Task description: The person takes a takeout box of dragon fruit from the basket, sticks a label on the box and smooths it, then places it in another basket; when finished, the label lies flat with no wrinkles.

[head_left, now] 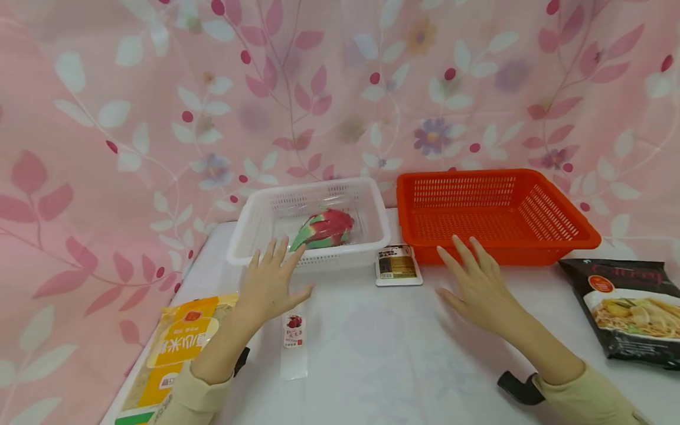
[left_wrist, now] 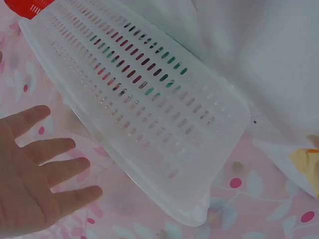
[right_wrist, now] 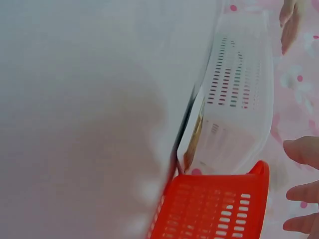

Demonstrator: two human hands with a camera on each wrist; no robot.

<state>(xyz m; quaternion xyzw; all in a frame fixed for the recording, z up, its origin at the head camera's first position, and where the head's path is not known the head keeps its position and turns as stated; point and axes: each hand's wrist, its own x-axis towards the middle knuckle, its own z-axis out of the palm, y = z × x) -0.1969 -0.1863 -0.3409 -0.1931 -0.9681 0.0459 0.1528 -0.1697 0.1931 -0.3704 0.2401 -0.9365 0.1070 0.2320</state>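
My left hand [head_left: 270,289], fingers spread and straight, hovers in front of the white basket [head_left: 313,258] and holds nothing. Inside that basket lies a dragon fruit [head_left: 332,226] in clear plastic packaging. My right hand [head_left: 478,286] is likewise spread and empty, near the front of the red basket [head_left: 499,255]. Between the two baskets, at their front edges, a small packet [head_left: 397,265] with a brown and gold label lies on the table. The left wrist view shows the left fingers [left_wrist: 60,172] apart from the white basket's side [left_wrist: 149,99].
A yellow bag [head_left: 183,336] lies at the left, partly behind my left forearm. A black noodle packet [head_left: 632,307] lies at the far right. A clear strip with a dragon fruit label [head_left: 294,332] lies on the white table [head_left: 372,354]. Behind hangs a pink floral curtain [head_left: 340,88].
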